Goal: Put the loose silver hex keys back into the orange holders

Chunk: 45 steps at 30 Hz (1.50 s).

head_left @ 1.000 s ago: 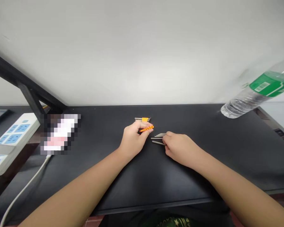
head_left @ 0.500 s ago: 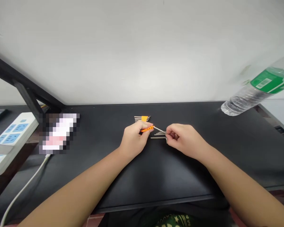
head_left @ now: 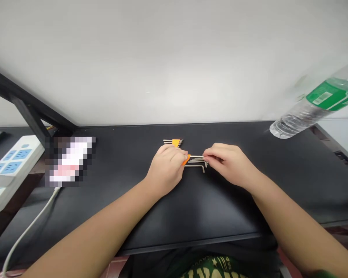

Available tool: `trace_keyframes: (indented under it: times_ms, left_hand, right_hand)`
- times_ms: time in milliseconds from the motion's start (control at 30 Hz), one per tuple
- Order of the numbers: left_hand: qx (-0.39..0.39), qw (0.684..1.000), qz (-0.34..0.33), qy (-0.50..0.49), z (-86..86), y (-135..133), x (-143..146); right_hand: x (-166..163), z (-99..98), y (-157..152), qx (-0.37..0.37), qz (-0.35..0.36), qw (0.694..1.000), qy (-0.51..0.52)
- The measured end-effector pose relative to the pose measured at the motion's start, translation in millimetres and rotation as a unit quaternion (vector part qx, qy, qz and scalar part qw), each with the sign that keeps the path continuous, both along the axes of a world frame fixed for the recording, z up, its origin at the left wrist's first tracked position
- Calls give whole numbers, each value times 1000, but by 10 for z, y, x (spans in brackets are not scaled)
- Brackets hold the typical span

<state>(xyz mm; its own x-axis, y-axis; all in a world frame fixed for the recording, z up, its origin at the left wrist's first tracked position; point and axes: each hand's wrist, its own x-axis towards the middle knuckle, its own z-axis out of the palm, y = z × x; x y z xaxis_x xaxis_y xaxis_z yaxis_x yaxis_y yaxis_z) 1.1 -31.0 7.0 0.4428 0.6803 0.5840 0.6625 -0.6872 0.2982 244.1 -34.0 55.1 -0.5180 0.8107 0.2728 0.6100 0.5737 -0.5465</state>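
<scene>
My left hand point(head_left: 168, 166) is closed around an orange hex key holder point(head_left: 186, 159), mostly covered by the fingers. From its right end runs a thin metal hex key point(head_left: 196, 156), whose outer end my right hand point(head_left: 224, 160) pinches between thumb and forefinger. Below that key, several loose L-shaped hex keys point(head_left: 195, 166) lie on the black table, their short bent ends to the right. Just beyond my left hand lies a second orange holder point(head_left: 176, 143) with several hex keys in it.
A clear water bottle point(head_left: 295, 117) with a green label stands at the back right. At the left are a white power strip point(head_left: 5, 179), a blurred-out phone point(head_left: 71, 160) with a white cable point(head_left: 31, 231), and a black metal frame point(head_left: 31, 112). A pale wall point(head_left: 174, 58) rises behind the black table point(head_left: 191, 216).
The hex key now lines up with the orange holder instead of slanting down to the right. My left hand has turned over the holder, hiding its row of holes. The view has shifted slightly.
</scene>
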Motion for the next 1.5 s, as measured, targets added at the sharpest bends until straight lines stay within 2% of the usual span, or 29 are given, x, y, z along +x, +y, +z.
trace_keyframes:
  times_ms: [167, 367, 533, 700, 767, 900, 967, 1100, 1200, 1300, 1367, 1500]
  left_hand:
    - [-56, 998, -18, -33, -2, -83, 73]
    - [-193, 974, -25, -115, 90, -64, 41]
    - [-298, 926, -15, -229, 93, -32, 45]
    - [-364, 873, -60, -318, 66, -56, 90]
    - [-354, 883, -62, -302, 64, -63, 85]
    - [-266, 950, -20, -164, 71, -64, 37]
    - [-221, 970, -4, -100, 71, -61, 18]
    - [-120, 992, 36, -18, 56, -49, 21]
    - [-58, 996, 57, 39, 59, -39, 29]
    - [-29, 996, 67, 58, 68, -23, 18]
    - [-25, 996, 74, 44, 63, -4, 1]
    - [-32, 997, 77, -3, 28, 40, -24]
  right_hand:
    - [-88, -85, -38, 18, 29, 999, -8]
    - [-116, -159, -38, 30, 63, 997, 25]
    - [-111, -130, -43, -7, 32, 997, 64]
    - [-142, -180, -44, -84, -8, 990, 113]
    - [-162, -213, -47, -112, -11, 985, 127]
    - [-194, -257, -52, -117, -21, 980, 158]
    - [-207, -269, -50, -120, -23, 977, 175]
    - [-253, -281, -47, -112, -30, 981, 158]
    - [-280, -273, -54, -95, -33, 988, 117]
    - [-255, -238, -60, -66, -18, 997, 41]
    - [-214, -209, -56, -25, 0, 998, -50]
    - [-175, -195, -53, 32, 27, 970, -238]
